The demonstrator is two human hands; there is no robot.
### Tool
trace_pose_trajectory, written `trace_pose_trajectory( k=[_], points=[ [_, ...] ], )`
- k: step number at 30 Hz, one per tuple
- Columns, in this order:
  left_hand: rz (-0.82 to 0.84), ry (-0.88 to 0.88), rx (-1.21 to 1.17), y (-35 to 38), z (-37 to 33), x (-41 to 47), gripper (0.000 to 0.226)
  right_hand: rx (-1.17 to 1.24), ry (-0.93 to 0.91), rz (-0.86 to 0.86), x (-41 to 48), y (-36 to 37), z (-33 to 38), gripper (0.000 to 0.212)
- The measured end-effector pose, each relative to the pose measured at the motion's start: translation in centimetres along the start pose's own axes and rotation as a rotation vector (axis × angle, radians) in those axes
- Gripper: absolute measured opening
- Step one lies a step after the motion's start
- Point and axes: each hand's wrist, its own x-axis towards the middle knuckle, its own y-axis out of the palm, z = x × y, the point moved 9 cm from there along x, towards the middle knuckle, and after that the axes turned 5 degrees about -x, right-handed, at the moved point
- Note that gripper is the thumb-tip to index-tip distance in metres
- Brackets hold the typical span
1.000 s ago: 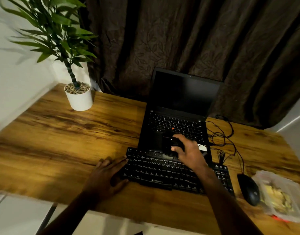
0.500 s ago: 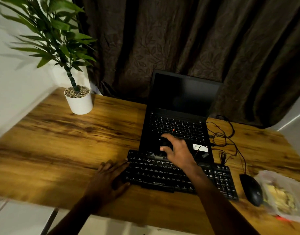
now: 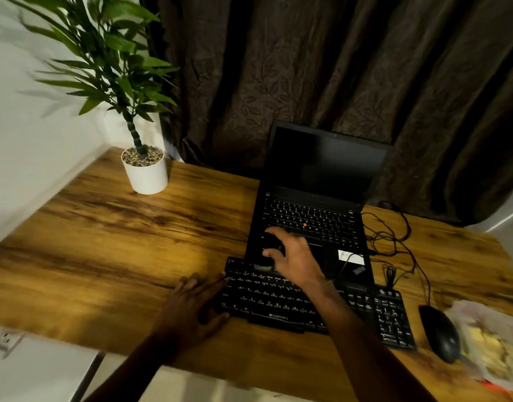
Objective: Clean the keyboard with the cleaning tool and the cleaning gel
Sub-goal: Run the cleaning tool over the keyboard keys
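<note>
Right hand [image 3: 295,258] gripping tool [image 3: 269,242], gel [image 3: 493,346] in bag [image 3: 464,314]

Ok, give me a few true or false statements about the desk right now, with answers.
1. The left hand lies flat at the keyboard's left end. True.
2. The laptop is closed. False: it stands open, screen dark.
3. The mouse lies right of the keyboard. True.
4. The right hand is empty. False: it holds a dark cleaning tool over the laptop's front edge.
</note>
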Motion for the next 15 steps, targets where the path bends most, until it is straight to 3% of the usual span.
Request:
trace_pose_trajectory(
  k=[5, 15],
  points=[
    [0.005, -0.014, -0.024, 0.1, 0.1, 0.0, 0.072, -0.071, 0.024, -0.029, -0.7, -1.9, -2.0, 0.045],
    [-0.047, 0.017, -0.011, 0.2, 0.3, -0.2, 0.069, 0.039, -0.05, -0.024, 1.8, 1.6, 3.0, 0.038]
  ],
)
